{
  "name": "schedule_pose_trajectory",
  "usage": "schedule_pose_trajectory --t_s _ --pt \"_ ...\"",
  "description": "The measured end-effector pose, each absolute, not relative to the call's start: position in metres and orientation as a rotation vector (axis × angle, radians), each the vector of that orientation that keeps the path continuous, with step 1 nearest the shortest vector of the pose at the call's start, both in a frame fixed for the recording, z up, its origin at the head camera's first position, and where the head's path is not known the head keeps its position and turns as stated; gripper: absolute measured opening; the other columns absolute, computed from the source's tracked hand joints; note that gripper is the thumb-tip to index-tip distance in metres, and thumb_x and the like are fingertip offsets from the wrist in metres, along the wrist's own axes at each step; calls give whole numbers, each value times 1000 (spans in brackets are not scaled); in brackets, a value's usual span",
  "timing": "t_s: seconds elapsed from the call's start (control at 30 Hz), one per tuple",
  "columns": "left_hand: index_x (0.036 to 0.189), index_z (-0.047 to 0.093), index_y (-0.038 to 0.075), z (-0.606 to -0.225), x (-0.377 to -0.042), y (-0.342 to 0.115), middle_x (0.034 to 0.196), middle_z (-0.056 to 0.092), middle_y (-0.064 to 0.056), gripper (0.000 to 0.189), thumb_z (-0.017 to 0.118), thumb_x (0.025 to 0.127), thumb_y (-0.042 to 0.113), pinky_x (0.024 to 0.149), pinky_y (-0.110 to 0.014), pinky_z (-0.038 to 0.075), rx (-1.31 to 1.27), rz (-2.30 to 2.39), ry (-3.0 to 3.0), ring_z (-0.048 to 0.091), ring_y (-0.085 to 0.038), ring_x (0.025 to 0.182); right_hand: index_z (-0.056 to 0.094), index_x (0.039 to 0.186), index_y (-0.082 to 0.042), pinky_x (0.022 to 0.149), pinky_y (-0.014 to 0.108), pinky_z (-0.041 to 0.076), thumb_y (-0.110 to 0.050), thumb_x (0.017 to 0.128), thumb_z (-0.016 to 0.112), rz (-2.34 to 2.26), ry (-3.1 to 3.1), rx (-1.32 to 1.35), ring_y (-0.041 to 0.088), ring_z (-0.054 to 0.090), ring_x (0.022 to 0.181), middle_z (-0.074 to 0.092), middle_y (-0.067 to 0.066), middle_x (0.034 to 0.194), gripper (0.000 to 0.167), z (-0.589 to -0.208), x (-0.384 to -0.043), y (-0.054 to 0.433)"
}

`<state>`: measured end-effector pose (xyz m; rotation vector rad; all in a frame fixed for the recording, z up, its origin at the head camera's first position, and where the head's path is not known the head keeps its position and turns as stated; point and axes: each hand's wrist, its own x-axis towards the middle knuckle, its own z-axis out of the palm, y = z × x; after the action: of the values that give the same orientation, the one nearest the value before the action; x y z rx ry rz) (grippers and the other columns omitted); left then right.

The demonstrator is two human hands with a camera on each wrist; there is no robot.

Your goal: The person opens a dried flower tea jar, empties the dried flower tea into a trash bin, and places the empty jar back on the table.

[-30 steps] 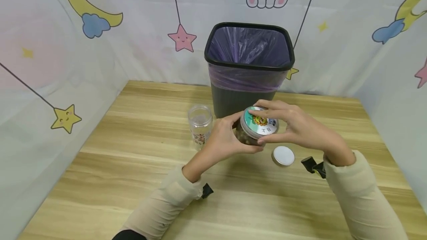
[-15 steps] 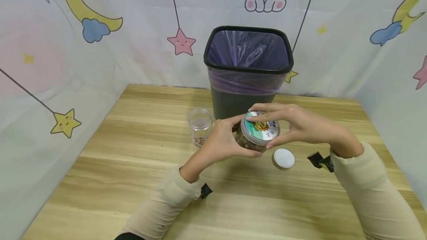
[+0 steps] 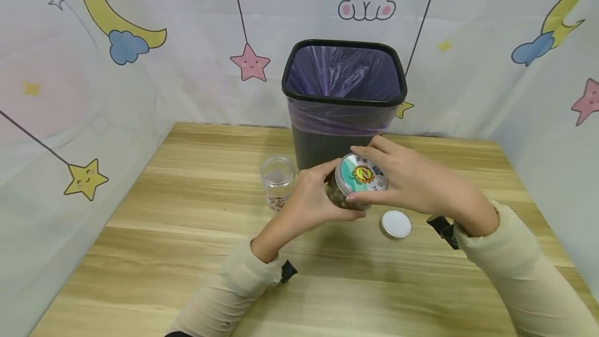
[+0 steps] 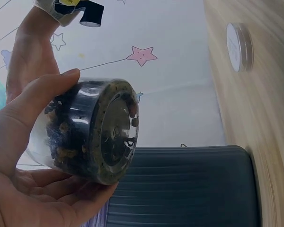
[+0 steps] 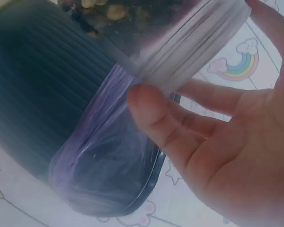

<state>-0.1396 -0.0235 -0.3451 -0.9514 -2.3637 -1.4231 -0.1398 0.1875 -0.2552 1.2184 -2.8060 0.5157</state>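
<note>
A clear round jar (image 3: 336,195) with dark, lumpy contents is held tilted above the table, in front of the bin. My left hand (image 3: 310,195) grips its body from the left, thumb on the near side. In the left wrist view the base of the jar (image 4: 116,135) faces the camera. On top sits a lid (image 3: 357,175) with a green-and-white sunflower picture. My right hand (image 3: 414,178) grips this lid from the right, thumb at the near rim and fingers at the far rim. The right wrist view shows the thumb against the ridged lid edge (image 5: 194,47).
Behind the jar stands a dark bin (image 3: 323,142) with a purple liner. A clear, lidless jar (image 3: 277,181) stands left of the hands. A round white lid (image 3: 396,223) lies on the wooden table (image 3: 196,254) at right. Printed cloth (image 3: 201,30) encloses the table's back and sides.
The lid's picture has turned counterclockwise in the head view. My right hand has shifted its fingers and thumb around the rim. My left hand keeps its hold on the jar.
</note>
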Motion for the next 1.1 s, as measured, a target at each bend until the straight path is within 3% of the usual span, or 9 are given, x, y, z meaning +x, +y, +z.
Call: schedule_pose_trajectory --t_s 0.13,0.4,0.77,1.1 --pt "126 63 13 -343 -138 -25 108 68 6 74 97 62 30 82 -23 52 -937 -1394 -2385 62 -3 97 58 131 -5 67 28 49 -52 82 78 506 -2772 1254 13 51 79 52 3 104 71 -255 -144 184" --pt "121 64 13 -346 -137 -25 102 69 6 70 96 62 34 79 -23 52 -884 -1311 -2449 62 -4 92 65 120 -8 67 28 50 -49 77 83 528 -2726 1366 12 51 81 55 -1 97 62 -256 -156 185" --pt "134 60 8 -345 -137 -28 105 70 1 85 97 61 35 80 -25 53 -849 -1300 -2507 63 -8 92 64 129 -10 67 27 52 -36 73 88 587 -2659 1588 11 53 84 56 -1 104 66 -253 -164 187" --pt "138 58 9 -345 -135 -29 108 70 0 90 97 61 34 80 -24 53 -869 -1344 -2563 64 -8 94 63 132 -12 86 37 51 -17 64 89 609 -2680 1731 14 52 104 54 -3 118 74 -245 -163 189"
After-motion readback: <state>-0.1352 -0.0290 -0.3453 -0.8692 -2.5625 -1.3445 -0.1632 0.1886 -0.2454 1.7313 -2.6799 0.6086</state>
